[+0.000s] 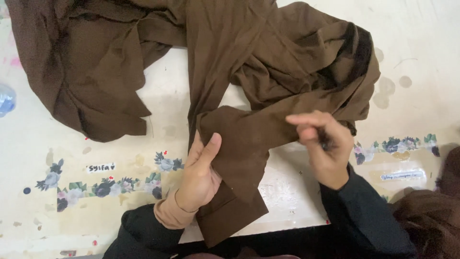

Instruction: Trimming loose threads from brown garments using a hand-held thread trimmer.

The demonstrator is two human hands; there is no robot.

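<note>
The brown garment (201,62) takes up most of the far half of the pale table (96,139), bunched in loose folds far left and far right, w/ one long strip running down the middle toward the near edge, where its hemmed end hangs just over.

Left hand (201,175) lies on that strip's left edge, thumb on top and fingers curled under, pinching the cloth shut between them. Right hand (322,144) hovers to the right, fingers partly curled, thumb and forefinger closed on something small and dark (a bit of fabric or thread, can't tell which).

To handle the strip well, I'd judge: keep the left pinch close to the edge so the fold stays flat, draw the cloth taut w/ the right before pressing any crease, and smooth the far bunches out so they don't drag.

Hard to read: the garment's top is cut off by the frame, so its shape is unclear. More brown cloth (431,216) at near right is mostly out of view. A bluish object (5,98) at the left edge is cropped. The floral sticker strip (105,187) is partly covered.
</note>
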